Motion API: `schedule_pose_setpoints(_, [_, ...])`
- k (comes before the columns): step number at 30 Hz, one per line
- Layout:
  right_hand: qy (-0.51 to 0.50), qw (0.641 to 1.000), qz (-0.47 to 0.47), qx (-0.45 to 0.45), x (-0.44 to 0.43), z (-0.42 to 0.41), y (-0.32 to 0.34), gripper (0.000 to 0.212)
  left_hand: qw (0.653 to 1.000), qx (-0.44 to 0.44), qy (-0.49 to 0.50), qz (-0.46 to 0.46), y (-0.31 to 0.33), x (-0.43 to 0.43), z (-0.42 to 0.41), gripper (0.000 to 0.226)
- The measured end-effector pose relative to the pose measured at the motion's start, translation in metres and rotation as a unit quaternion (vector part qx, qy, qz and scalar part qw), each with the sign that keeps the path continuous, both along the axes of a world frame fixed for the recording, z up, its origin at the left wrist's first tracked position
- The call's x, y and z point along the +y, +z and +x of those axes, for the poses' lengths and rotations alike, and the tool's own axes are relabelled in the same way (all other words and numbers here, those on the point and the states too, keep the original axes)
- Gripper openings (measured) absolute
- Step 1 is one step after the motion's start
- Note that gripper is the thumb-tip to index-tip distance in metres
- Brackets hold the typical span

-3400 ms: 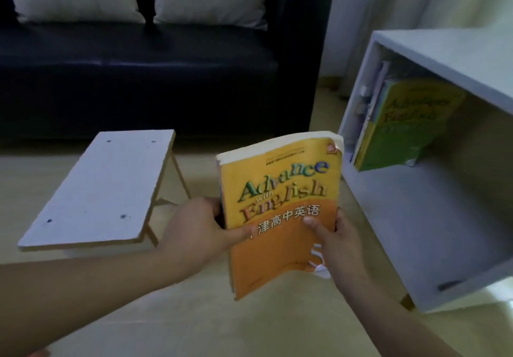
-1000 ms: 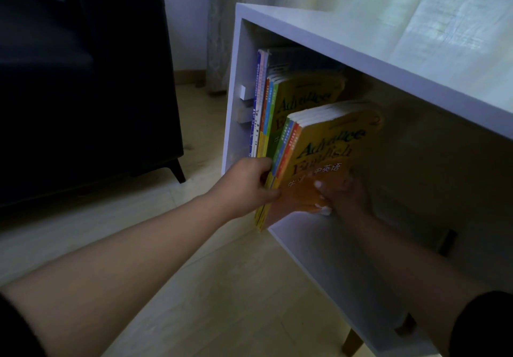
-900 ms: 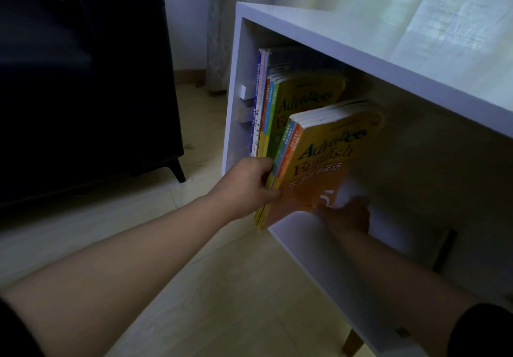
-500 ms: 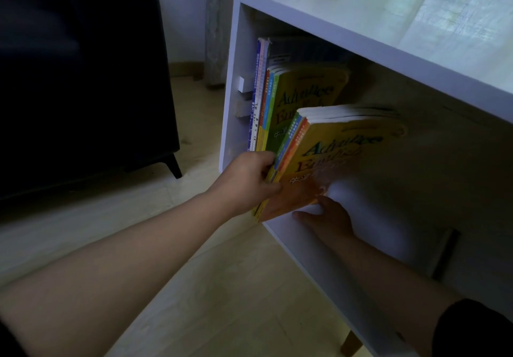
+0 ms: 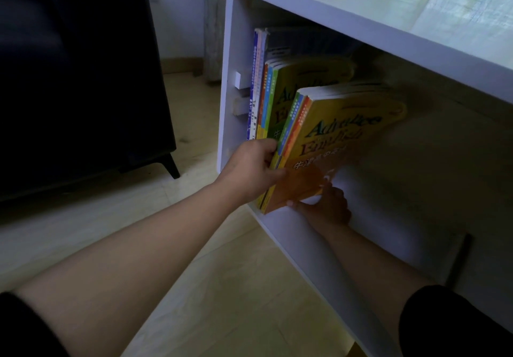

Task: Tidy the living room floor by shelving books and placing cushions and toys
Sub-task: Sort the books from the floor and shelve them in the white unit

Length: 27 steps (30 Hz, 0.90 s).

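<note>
pale wooden floor [image 5: 222, 315] runs between a dark sofa [image 5: 83, 78] on the left, raised on a slanted leg [image 5: 172, 166], and a white shelf unit [image 5: 361, 26] on the right, with a light curtain [image 5: 458, 1] hanging behind the unit. inside the unit's single open compartment, an upright row of books [image 5: 259, 98] stands against the left wall, spines outward, just beside two small white blocks [image 5: 239, 90] fixed to that wall. to the right of the row, a leaning bundle [image 5: 294, 123] of thin books tilts to the right, its lower edge near the front lip of the compartment floor; the foremost of these is the orange book [image 5: 341, 140], cover facing out with "advance with english" in large letters. the left hand [image 5: 249, 170] grips the leaning bundle at its spines, fingers hooked in between the bundle and the upright row, thumb laid along the orange cover. the right hand [image 5: 327, 206] lies on the compartment floor under the orange book, thumb at its bottom edge and fingers curled up against its lower corner, so holding it from below; this hand hides part of the cover's lower corner. both forearms reach in from the bottom of the view, each ending in a dark sleeve [image 5: 449, 323]. the compartment to the right of the bundle lies in deep shadow, and its back cannot be made out.
</note>
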State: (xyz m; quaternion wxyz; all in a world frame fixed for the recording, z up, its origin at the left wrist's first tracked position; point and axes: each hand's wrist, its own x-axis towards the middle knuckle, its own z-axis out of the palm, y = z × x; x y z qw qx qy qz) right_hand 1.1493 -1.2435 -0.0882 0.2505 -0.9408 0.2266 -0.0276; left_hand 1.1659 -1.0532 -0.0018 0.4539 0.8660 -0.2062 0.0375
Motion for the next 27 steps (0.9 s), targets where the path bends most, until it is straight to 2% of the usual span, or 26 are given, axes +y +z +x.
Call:
schedule_pose_setpoints(7, [0.01, 1.0, -0.019, -0.003, -0.004, 0.015, -0.007, 0.11, 1.0, -0.025, 0.014, 0.008, -0.005, -0.005, 0.006, 0.022])
schedule_pose_setpoints(11, [0.017, 1.0, -0.017, -0.009, -0.006, 0.022, -0.008, 0.109, 0.999, -0.019, 0.024, 0.007, -0.005, -0.006, 0.008, 0.03])
schedule_pose_setpoints(14, [0.02, 1.0, -0.022, -0.008, -0.007, 0.027, -0.01, 0.115, 0.999, -0.025, 0.034, 0.019, -0.004, -0.007, 0.011, 0.023])
schedule_pose_setpoints(18, [0.018, 0.999, -0.023, -0.019, -0.006, 0.037, -0.013, 0.118, 0.998, -0.026, 0.046, 0.032, -0.004, -0.006, 0.015, 0.031])
schedule_pose_setpoints(27, [0.045, 0.999, -0.021, -0.018, -0.009, 0.056, -0.016, 0.12, 0.995, -0.052, 0.083, 0.029, -0.008, -0.007, 0.022, 0.025])
